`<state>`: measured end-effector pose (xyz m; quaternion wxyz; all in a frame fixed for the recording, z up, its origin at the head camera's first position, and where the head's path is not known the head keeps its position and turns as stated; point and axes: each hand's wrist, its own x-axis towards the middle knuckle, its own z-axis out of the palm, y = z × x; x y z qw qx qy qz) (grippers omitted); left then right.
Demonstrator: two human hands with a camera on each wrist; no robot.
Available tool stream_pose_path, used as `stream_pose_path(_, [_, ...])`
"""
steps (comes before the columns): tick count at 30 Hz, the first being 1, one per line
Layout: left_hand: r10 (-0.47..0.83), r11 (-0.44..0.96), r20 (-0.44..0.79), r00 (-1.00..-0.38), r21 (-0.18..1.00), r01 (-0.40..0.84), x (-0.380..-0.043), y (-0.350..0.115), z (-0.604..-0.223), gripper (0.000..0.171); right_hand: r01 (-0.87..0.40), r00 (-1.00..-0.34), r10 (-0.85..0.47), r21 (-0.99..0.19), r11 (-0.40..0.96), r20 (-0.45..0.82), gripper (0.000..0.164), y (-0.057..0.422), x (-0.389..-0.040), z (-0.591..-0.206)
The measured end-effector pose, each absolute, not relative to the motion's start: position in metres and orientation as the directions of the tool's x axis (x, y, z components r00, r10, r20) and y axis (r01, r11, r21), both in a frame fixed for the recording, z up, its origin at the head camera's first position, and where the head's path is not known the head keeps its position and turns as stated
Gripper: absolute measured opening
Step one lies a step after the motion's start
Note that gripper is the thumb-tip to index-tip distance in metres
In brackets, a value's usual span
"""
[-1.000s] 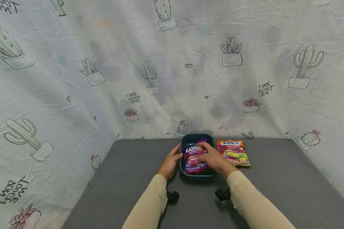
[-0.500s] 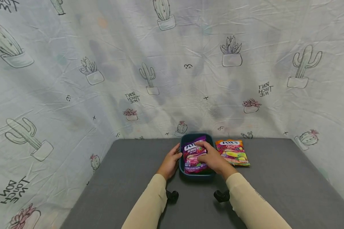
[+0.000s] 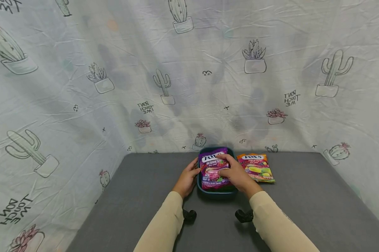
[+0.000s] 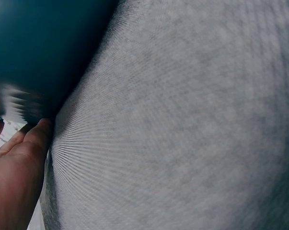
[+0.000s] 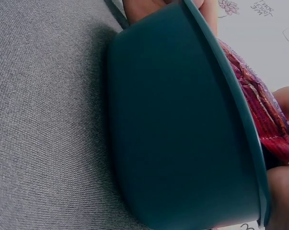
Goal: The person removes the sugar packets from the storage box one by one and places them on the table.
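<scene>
A purple bag of berry candy (image 3: 209,171) lies tilted in the mouth of a deep teal plastic tub (image 3: 217,195), covering most of its opening. My right hand (image 3: 238,176) pinches the bag's right side between thumb and fingers. In the right wrist view, the candy bag (image 5: 265,108) stands above the tub's rim, with the right hand's fingers (image 5: 287,101) on it. My left hand (image 3: 186,178) rests along the tub's left side. Its fingers (image 4: 36,139) reach fairly straight against the outer wall in the left wrist view. What lies under the bag is hidden.
To the right of the tub, an orange bag of fruit candy (image 3: 257,168) lies flat on the grey tabletop (image 3: 151,189). A white cloth backdrop (image 3: 189,87) with cactus drawings hangs behind the table. Dark wrist-camera pieces (image 3: 189,217) jut out beneath both forearms.
The purple candy bag has shifted up and slightly left in the head view, now covering more of the tub's opening. The right hand keeps its pinch; the left hand stays at the tub's side.
</scene>
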<state>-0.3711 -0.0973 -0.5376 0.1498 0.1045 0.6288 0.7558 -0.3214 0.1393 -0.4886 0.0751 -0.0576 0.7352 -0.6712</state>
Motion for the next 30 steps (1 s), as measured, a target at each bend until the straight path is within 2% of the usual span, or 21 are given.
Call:
stream_pose_path(14, [0.357, -0.166, -0.02, -0.934, 0.982, -0.085, -0.3703, -0.0976, -0.5385, 0.065, 0.026, -0.982, -0.19, -0.998, -0.051, -0.016, 0.064, 0.1438, -0.3216, -0.4924])
stream_pose_path(30, [0.344, -0.16, -0.043, -0.938, 0.982, -0.104, -0.3683, -0.0981, -0.5415, 0.066, 0.018, -0.983, -0.183, -0.991, -0.135, 0.007, 0.063, 0.1454, -0.3164, -0.4912])
